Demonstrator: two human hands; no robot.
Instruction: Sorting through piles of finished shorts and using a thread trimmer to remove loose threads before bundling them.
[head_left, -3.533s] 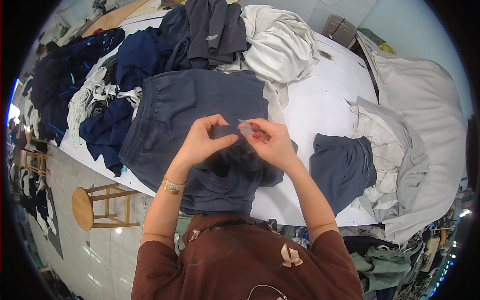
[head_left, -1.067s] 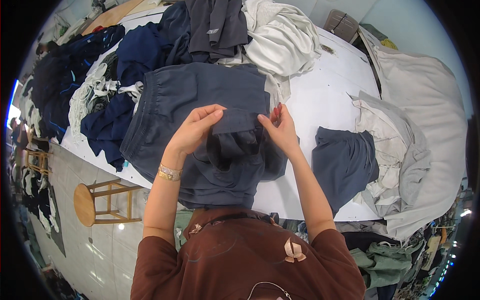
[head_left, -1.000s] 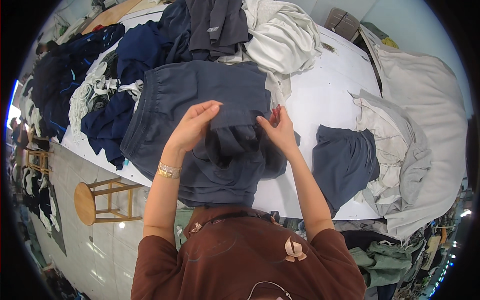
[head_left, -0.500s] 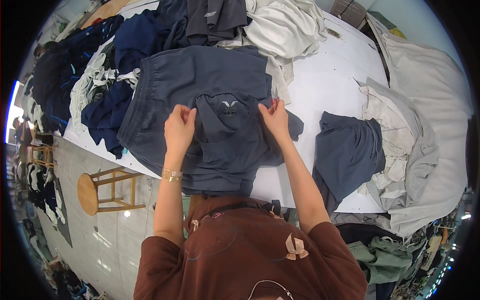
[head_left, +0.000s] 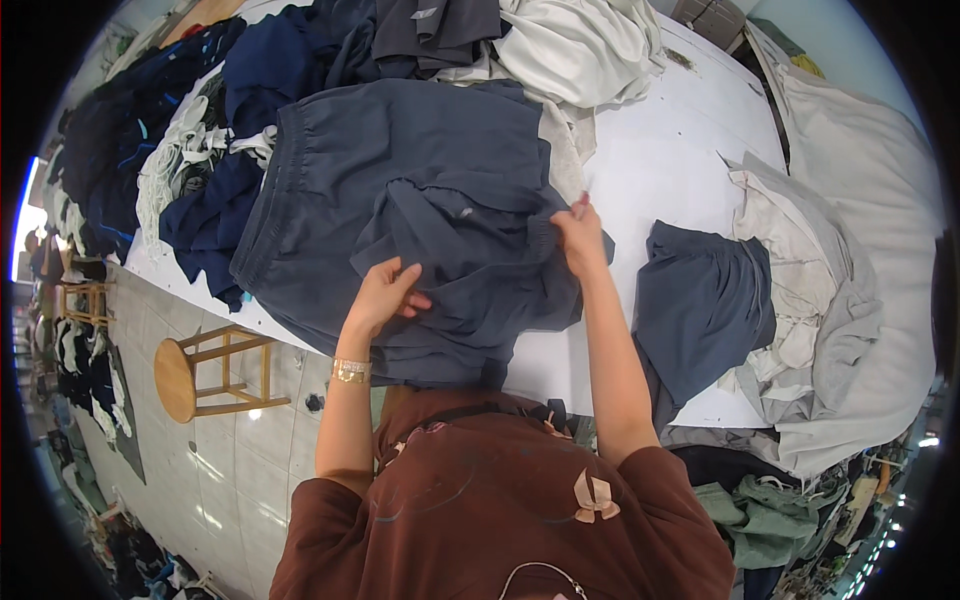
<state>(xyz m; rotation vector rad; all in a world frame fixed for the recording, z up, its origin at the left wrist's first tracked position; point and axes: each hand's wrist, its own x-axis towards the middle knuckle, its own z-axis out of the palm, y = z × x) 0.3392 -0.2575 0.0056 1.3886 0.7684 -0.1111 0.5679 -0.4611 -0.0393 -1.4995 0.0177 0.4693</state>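
Dark blue-grey shorts with a gathered elastic waistband (head_left: pixel 265 200) lie spread on a stack of like garments before me. On top, a crumpled dark blue-grey garment (head_left: pixel 440 225) is partly lifted and bunched. My right hand (head_left: pixel 583 240) pinches this upper garment at its right edge. A small red-handled tool, seemingly thread snips (head_left: pixel 583 203), sticks out of the same hand; its blades are hard to make out. My left hand (head_left: pixel 388 295) hovers at the garment's lower left, fingers apart and slightly curled, holding nothing visible.
Another dark blue-grey garment (head_left: pixel 700 290) lies to the right on the white table (head_left: pixel 690 150), beside pale cloth (head_left: pixel 790 290). Navy (head_left: pixel 265 75) and cream (head_left: pixel 575 50) garments are heaped at the back. A wooden stool (head_left: pixel 177 380) stands at the left.
My right hand has moved slightly right, drawing the upper garment with it, and folds now mostly cover its light printed mark. My left hand has come down and right, toward me.
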